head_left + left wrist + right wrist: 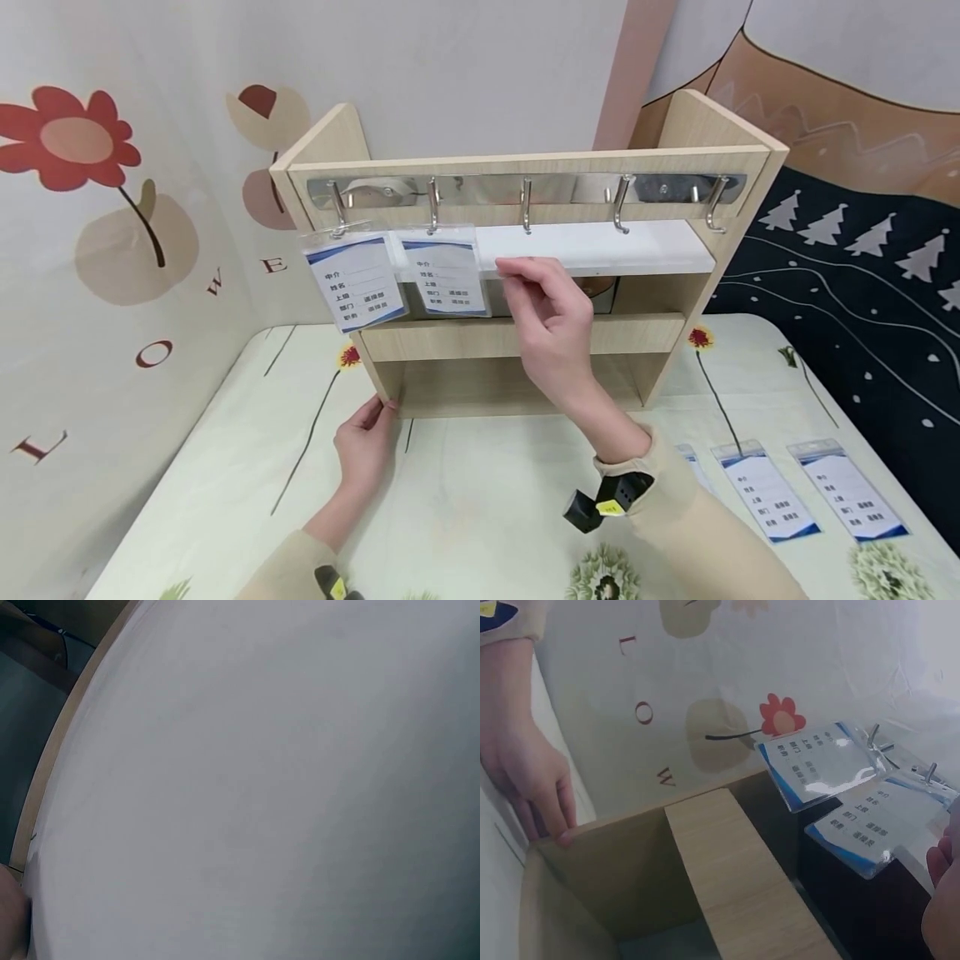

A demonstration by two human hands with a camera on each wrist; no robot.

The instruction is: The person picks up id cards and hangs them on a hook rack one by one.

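Note:
In the head view, my left hand (365, 446) grips the lower left front corner of a light wooden shelf (525, 337). Its fingers also show at the shelf's edge in the right wrist view. My right hand (551, 321) is in front of the white shelf board, fingers loosely bent, with nothing visible between them. Just left of its fingertips, a badge in a clear sleeve (444, 275) hangs from the second hook (432, 204). Another badge (356, 282) hangs tilted on the leftmost hook (337, 204). The left wrist view shows mostly pale cloth.
Three more hooks, including the middle hook (526, 204), line the metal strip without badges. Several badges lie on the cloth-covered table (480, 500) at right, among them a badge (768, 492) and the rightmost badge (851, 490). Printed curtains (480, 75) stand behind.

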